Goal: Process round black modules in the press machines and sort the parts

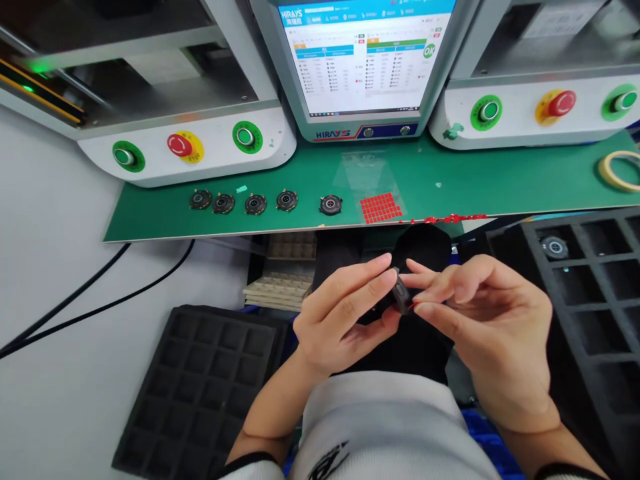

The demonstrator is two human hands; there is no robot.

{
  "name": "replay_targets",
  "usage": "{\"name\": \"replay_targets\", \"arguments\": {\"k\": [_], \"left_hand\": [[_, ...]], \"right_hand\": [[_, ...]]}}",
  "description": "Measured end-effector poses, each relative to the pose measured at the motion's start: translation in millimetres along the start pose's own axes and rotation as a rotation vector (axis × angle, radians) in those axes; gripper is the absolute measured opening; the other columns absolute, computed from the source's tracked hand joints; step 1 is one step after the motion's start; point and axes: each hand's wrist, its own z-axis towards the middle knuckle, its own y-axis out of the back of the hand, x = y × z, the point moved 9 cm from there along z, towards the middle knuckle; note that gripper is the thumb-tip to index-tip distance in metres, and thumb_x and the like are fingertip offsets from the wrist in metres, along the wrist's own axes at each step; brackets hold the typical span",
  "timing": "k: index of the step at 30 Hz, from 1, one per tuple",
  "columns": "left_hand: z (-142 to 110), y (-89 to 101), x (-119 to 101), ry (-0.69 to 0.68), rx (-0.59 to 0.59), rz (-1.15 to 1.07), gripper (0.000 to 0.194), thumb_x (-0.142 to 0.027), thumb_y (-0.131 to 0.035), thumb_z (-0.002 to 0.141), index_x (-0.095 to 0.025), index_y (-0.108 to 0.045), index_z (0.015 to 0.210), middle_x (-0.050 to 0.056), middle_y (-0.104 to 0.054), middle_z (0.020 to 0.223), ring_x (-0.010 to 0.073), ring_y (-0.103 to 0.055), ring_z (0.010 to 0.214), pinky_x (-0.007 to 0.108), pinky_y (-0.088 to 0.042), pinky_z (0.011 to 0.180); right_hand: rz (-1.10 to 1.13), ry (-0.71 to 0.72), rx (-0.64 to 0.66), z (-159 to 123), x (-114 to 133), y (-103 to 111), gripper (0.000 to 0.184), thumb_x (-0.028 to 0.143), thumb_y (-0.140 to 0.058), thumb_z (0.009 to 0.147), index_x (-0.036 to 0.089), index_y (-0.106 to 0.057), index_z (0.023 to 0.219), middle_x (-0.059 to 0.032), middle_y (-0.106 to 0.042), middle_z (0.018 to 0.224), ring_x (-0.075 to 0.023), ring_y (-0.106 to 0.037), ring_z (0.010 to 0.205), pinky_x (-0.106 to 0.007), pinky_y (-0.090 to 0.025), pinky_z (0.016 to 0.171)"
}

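Note:
My left hand [345,310] grips a dark watch case [401,293] by its edges, tilted so its side faces up, above my lap. Close against it, my right hand [485,320] pinches a small red sticker [413,305] between thumb and forefinger, at the lower right edge of the case. Whether the sticker touches the case I cannot tell. Beyond my hands, on the green bench, lies a sheet of red stickers [381,208] on clear film. Left of it is a round watch case [331,205] with red bits at its rim.
Several watch cases [255,204] line the green bench [165,217]. Loose red stickers [453,219] stick along its front edge. Black foam trays stand at left [200,373] and right [595,320], the right one holding a watch case [555,247]. Behind are a monitor [365,67] and red stop buttons [179,145].

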Motion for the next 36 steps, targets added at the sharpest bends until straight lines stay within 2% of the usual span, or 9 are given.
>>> {"name": "replay_targets", "arguments": {"k": [10,15,18,21,24,26,30,33,36], "left_hand": [[3,6.6,-9,-0.063,0.014,0.064,0.046,-0.014,-0.078,0.073,-0.016,-0.065,0.117,0.008,-0.071,0.115,0.0181,-0.071,0.096,0.028,-0.063,0.08],[-1,3.9,-2,-0.092,0.07,-0.017,0.054,-0.01,-0.079,0.071,-0.019,-0.064,0.122,0.008,-0.071,0.115,0.0184,-0.071,0.096,0.027,-0.062,0.08],[-8,-0.5,24,0.133,0.076,-0.261,0.06,-0.012,-0.08,0.069,-0.023,-0.063,0.126,0.008,-0.07,0.117,0.0192,-0.071,0.096,0.028,-0.062,0.081],[-29,-24.7,56,0.614,0.15,-0.751,0.05,-0.02,-0.073,0.08,-0.023,-0.061,0.129,0.011,-0.068,0.119,0.021,-0.071,0.096,0.032,-0.062,0.08],[-53,-51.2,59,1.043,0.208,-1.216,0.037,-0.028,-0.058,0.092,-0.021,-0.061,0.128,0.013,-0.068,0.118,0.0203,-0.071,0.09,0.033,-0.064,0.068],[-59,-57.9,55,1.191,0.172,-1.399,0.033,-0.029,-0.055,0.092,-0.018,-0.062,0.123,0.013,-0.069,0.112,0.0162,-0.068,0.079,0.026,-0.061,0.056],[-65,-56.6,59,1.264,0.019,-1.416,0.023,-0.034,-0.06,0.088,-0.016,-0.063,0.103,0.008,-0.069,0.092,0.0081,-0.056,0.058,0.013,-0.046,0.04],[-65,-50.3,65,1.182,-0.033,-1.245,0.027,-0.043,-0.063,0.086,-0.016,-0.057,0.088,0.004,-0.067,0.079,0.0044,-0.045,0.047,0.011,-0.036,0.035],[-61,-46.4,67,1.081,-0.038,-1.147,0.024,-0.038,-0.061,0.089,-0.017,-0.053,0.084,0.001,-0.064,0.074,0.0012,-0.038,0.042,0.009,-0.03,0.036]], "right_hand": [[0.112,-0.119,0.048,-1,-14,-5,0.027,0.003,-0.076,0.074,0.022,-0.058,0.076,0.0071,-0.071,0.073,-0.0121,-0.073,0.091,-0.03,-0.052,0.103],[0.314,-0.323,0.077,4,-43,-12,0.032,0.006,-0.082,0.066,0.023,-0.059,0.08,0.0061,-0.067,0.077,-0.0094,-0.07,0.081,-0.02,-0.059,0.077],[0.387,-0.471,0.058,3,-65,-15,0.039,0.014,-0.087,0.059,0.023,-0.061,0.086,0.0045,-0.063,0.086,-0.0081,-0.065,0.073,-0.017,-0.058,0.064],[0.437,-0.523,-0.026,0,-80,-7,0.032,0.031,-0.082,0.068,0.022,-0.06,0.09,0.0015,-0.062,0.089,-0.0104,-0.065,0.073,-0.024,-0.058,0.068],[0.403,-0.456,-0.153,-2,-83,12,0.023,0.031,-0.074,0.074,0.021,-0.059,0.088,0.0009,-0.062,0.086,-0.0109,-0.063,0.07,-0.026,-0.057,0.068],[0.335,-0.397,-0.194,-2,-80,20,0.019,0.027,-0.072,0.075,0.021,-0.058,0.086,0.0014,-0.062,0.084,-0.0102,-0.063,0.067,-0.025,-0.055,0.066],[0.23,-0.284,-0.201,-1,-70,22,0.016,0.022,-0.07,0.074,0.021,-0.058,0.084,0.0019,-0.063,0.08,-0.01,-0.061,0.061,-0.024,-0.053,0.06],[0.194,-0.24,-0.207,-2,-67,21,0.015,0.021,-0.07,0.074,0.021,-0.058,0.082,0.0017,-0.063,0.078,-0.0101,-0.06,0.059,-0.024,-0.051,0.057],[0.177,-0.227,-0.198,-3,-68,18,0.014,0.021,-0.071,0.075,0.021,-0.058,0.082,0.002,-0.063,0.076,-0.0103,-0.06,0.059,-0.024,-0.051,0.057]]}}
